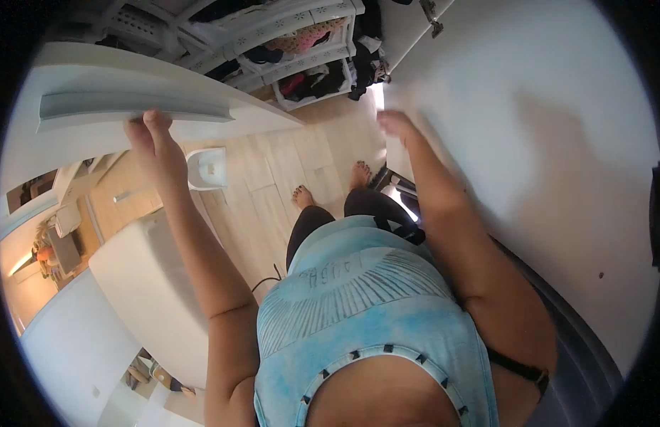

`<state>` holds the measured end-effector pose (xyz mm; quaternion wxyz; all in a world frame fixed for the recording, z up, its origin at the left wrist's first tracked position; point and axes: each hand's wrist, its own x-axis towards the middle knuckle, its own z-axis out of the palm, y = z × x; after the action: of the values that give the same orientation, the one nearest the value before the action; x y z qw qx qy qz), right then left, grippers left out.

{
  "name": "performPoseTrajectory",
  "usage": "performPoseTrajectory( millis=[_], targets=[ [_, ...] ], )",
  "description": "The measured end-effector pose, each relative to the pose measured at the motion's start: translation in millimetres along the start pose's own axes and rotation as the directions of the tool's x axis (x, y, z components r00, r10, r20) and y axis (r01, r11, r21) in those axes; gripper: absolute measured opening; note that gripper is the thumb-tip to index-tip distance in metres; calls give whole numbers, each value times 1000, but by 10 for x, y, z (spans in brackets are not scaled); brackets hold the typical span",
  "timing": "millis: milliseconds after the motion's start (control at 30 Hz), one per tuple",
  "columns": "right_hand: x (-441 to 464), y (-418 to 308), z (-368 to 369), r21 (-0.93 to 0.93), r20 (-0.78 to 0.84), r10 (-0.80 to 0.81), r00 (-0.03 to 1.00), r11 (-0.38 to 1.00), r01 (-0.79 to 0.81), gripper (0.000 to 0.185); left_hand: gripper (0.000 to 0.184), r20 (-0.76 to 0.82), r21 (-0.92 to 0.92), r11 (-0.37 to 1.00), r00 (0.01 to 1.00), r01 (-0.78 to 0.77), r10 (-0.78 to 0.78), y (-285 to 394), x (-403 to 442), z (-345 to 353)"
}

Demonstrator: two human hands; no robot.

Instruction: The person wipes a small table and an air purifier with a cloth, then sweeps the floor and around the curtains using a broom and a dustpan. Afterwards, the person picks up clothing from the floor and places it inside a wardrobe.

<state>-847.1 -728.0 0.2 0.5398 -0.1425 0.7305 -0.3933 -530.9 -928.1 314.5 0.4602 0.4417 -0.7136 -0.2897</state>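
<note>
My left hand (155, 139) is closed around the lower edge of a long grey door handle (130, 107). That handle runs along a white door (180, 80) at the upper left. My right hand (397, 124) is raised beside a large white panel (479, 135) on the right, near its left edge. Nothing shows in this hand, and its slightly blurred fingers look loosely stretched. Whether it touches the panel is hard to make out.
White plastic drawers (301, 50) stuffed with clothes stand behind the door. A metal hinge (432, 20) shows at the top. On the wooden floor (273, 153), near my bare feet, is a small white container (207, 169). Left of me is a pale padded surface (155, 277).
</note>
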Motion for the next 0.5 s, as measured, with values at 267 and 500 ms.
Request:
performPoseTrajectory(
  millis=[267,500],
  targets=[
    [78,1324,93,-88,-131,141,981,984,-153,20,34,-299,351,921,912,-169,281,-828,144,2],
    [1589,1786,489,5,-255,102,962,995,-104,41,39,-110,895,444,948,-35,297,-827,394,-458]
  ],
)
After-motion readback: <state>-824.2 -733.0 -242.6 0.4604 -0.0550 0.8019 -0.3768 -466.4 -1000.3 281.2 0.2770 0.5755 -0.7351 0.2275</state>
